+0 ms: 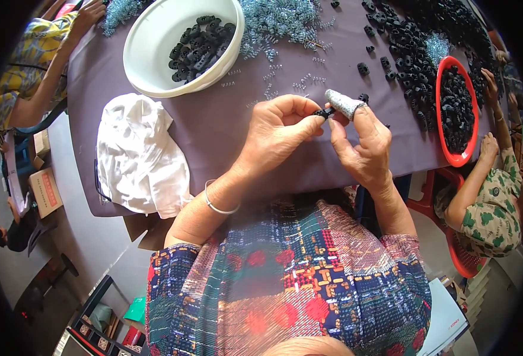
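Note:
My left hand (282, 127) pinches a small black plastic part (325, 112) between thumb and fingertips, above the near half of the table. Close on its right, my right hand (365, 142) meets the same part with thumb and fingers bent toward it. A grey fingertip cover (344, 104) sits on one finger of that hand and hides some of the grip. Beyond my hands lie loose metal springs (303, 81) and a large heap of springs (279, 24). To the right spreads a pile of black plastic parts (413, 77).
A white bowl (140, 56) of black parts stands far left, with a crumpled white cloth (140, 154) nearer me. On the right, a red oval basket (440, 113) holds more parts. Co-workers' arms (45, 80) reach in at both sides. A red plastic stool (457, 252) stands beside the table.

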`<state>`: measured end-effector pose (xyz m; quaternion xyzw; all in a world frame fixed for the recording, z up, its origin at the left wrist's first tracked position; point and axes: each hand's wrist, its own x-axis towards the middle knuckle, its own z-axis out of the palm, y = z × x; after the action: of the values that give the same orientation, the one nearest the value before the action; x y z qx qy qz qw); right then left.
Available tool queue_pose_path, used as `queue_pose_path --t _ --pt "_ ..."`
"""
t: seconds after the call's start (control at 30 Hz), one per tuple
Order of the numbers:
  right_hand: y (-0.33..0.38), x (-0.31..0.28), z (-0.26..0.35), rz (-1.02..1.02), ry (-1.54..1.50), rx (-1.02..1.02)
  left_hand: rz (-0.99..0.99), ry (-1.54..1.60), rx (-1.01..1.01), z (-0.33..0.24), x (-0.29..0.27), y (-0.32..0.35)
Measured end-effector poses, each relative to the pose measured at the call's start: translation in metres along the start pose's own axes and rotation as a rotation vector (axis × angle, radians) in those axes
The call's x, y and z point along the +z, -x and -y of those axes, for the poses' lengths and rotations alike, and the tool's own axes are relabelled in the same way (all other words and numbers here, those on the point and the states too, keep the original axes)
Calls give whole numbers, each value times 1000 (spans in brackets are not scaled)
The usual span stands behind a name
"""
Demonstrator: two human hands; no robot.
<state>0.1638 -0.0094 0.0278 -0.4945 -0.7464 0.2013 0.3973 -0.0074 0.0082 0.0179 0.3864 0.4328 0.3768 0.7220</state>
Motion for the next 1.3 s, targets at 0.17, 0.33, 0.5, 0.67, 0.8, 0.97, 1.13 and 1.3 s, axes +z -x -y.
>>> queue_pose_path --t 0.17,0.33,0.5,0.67,0.8,0.97,1.13,1.3 --pt "3 2 -5 -32 -339 356 3 7 -8 1 1 -1" --pt "0 -5 -9 63 -700 614 17 -5 27 4 -1 -1" --pt "-1 -7 -12 63 -742 651 43 -3 30 3 -1 -2" --pt "0 -6 -9 55 -714 638 44 6 30 3 -2 -2" --pt "2 -5 -3 18 -681 625 45 8 30 4 -2 -2" --pt "1 -3 1 -14 -699 613 34 18 16 3 -1 -2" --pt "0 -4 -2 17 -552 565 28 21 26 4 -2 -2" --pt "-2 -10 -9 -5 -762 644 36 7 27 4 -2 -2"
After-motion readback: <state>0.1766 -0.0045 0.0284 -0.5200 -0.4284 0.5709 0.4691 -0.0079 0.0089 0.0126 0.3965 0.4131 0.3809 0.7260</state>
